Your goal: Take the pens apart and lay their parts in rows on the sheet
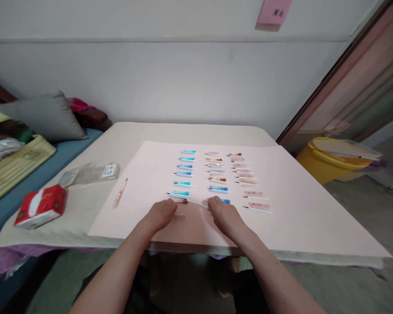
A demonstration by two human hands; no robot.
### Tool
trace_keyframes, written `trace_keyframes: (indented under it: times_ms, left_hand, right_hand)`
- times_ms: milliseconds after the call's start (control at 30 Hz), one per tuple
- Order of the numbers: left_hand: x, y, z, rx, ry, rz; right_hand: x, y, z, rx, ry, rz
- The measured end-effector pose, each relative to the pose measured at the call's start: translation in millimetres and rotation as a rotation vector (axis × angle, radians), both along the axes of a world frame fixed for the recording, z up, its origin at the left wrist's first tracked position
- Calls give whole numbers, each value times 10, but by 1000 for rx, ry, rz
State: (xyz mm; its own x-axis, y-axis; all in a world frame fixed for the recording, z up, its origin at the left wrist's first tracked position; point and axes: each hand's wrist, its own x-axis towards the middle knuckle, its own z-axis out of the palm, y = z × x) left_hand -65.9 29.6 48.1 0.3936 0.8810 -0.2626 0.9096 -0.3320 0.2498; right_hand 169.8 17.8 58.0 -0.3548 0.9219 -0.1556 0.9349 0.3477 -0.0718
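Note:
Three columns of small pens lie on a pink paper sheet (pixel 308 209): blue ones (pixel 183 173) on the left, mixed ones (pixel 216 171) in the middle, pink ones (pixel 247 179) on the right. My left hand (pixel 162 213) and my right hand (pixel 223 213) rest at the near end of the rows, fingers curled. Between them they pinch a thin pen (pixel 190 202) with a brown grip, the left hand at its brown end and the right hand at its white end. A blue pen (pixel 225 201) lies just beyond my right fingers.
A red and white packet (pixel 41 206), a clear plastic bag (pixel 90 173) and a small pink clipper (pixel 119 194) lie on the beige table (pixel 124 135) left of the sheet. A grey cushion (pixel 49 115) sits on the left, and a yellow bucket (pixel 327 159) stands to the right.

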Motion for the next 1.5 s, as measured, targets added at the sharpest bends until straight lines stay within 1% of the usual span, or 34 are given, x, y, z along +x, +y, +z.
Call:
trace_keyframes:
  times_ms: [67, 167, 267, 367, 567, 800, 967, 1200, 1367, 1500]
  left_hand:
    - [-90, 52, 41, -32, -68, 37]
    - [-281, 149, 76, -18, -159, 81]
    - [-444, 216, 74, -10, -201, 118]
    - [-511, 232, 61, -20, -229, 144]
    - [-459, 220, 71, -56, -270, 120]
    - [-413, 197, 98, -53, -289, 97]
    - [-399, 193, 109, -62, -281, 96]
    - [-376, 175, 125, -80, -278, 88]
    - [-373, 165, 110, -57, -228, 87]
    - [-366, 168, 101, -58, -181, 82]
  right_hand:
    - [60, 2, 44, 4, 18, 5]
    - [96, -7, 93, 0, 26, 5]
    - [84, -28, 130, -3, 18, 14]
    - [47, -52, 164, -5, 12, 40]
    - [-9, -74, 196, 10, 5, 82]
    - [-15, -70, 140, 35, 7, 88]
    - [-31, -72, 134, 4, -14, 77]
    - [-38, -79, 169, -18, -31, 99]
    - [-31, -82, 162, -9, -31, 117]
    - [-34, -82, 161, -29, -35, 113]
